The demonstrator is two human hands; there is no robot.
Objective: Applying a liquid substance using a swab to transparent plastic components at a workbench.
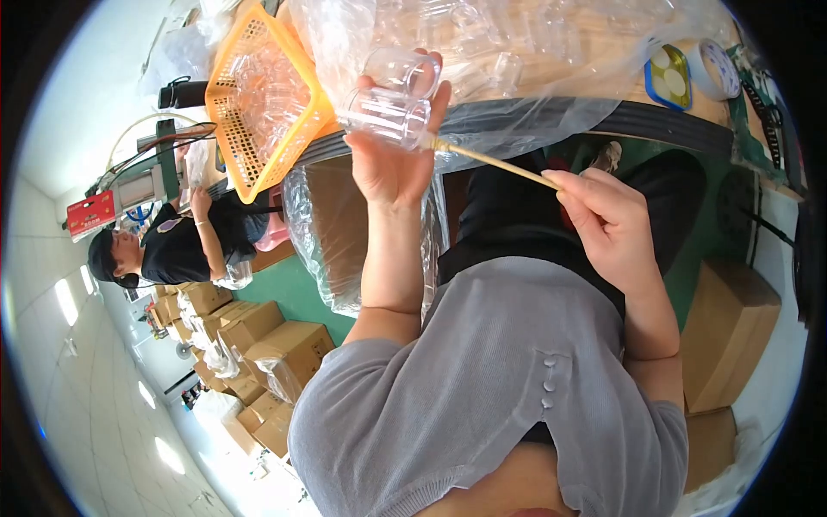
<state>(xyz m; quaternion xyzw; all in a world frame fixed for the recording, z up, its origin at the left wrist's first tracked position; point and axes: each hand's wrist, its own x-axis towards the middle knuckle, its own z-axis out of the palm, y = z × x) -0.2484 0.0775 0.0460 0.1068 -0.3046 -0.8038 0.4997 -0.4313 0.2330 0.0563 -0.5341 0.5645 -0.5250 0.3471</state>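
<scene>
My left hand (389,177) is raised at the table edge, palm up, fingers curled around clear, cylinder-shaped plastic containers. One container (388,116) lies across the palm, and a second container (398,71) sits just beyond it against the fingers. My right hand (606,222) pinches the end of a thin light-brown stick (495,161) between thumb and fingers. The stick slants up to the left, and its thicker, wrapped-looking end is at the mouth of the nearer container. Whether that tip touches the container, I cannot tell.
A yellow perforated basket (320,95) full of clear pieces stands left. Clear plastic sheeting (586,73) with more containers covers the table. A tin (668,77) of pale discs and a tape roll (717,69) lie right. A co-worker (185,237) sits left; cardboard boxes (289,353) stand behind.
</scene>
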